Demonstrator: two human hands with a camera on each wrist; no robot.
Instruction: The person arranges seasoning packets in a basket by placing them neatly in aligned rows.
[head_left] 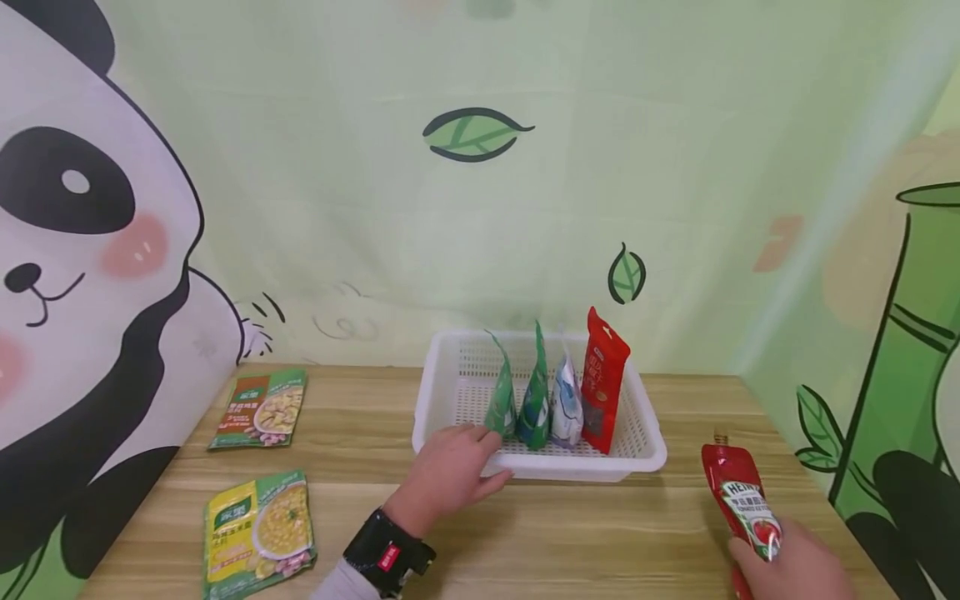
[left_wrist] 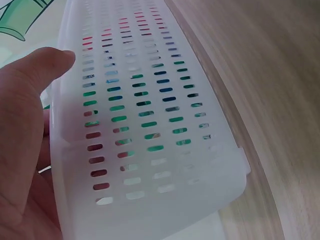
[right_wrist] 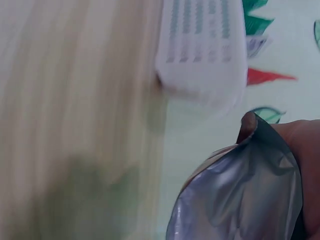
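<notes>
My left hand [head_left: 453, 471] reaches over the front left rim of a white perforated plastic basket [head_left: 648, 417]. Its fingers are inside, beside the leftmost green packet [head_left: 502, 404]; whether they touch it is hidden. In the left wrist view the thumb [left_wrist: 52, 65] stands apart from the basket wall. Another green packet [head_left: 535, 408], a white-and-blue packet [head_left: 567, 404] and a red packet [head_left: 603, 383] stand upright in a row in the basket. To the right, my right hand [head_left: 798, 567] grips a red Heinz tomato ketchup pouch [head_left: 738, 492], tilted above the table.
At the left of the wooden table [head_left: 585, 533] lie two flat food packets: a brown-and-green one [head_left: 258, 408] at the back and a yellow-and-green one [head_left: 258, 533] nearer. A printed cloth backdrop [head_left: 337, 208] rises behind the table and at both sides.
</notes>
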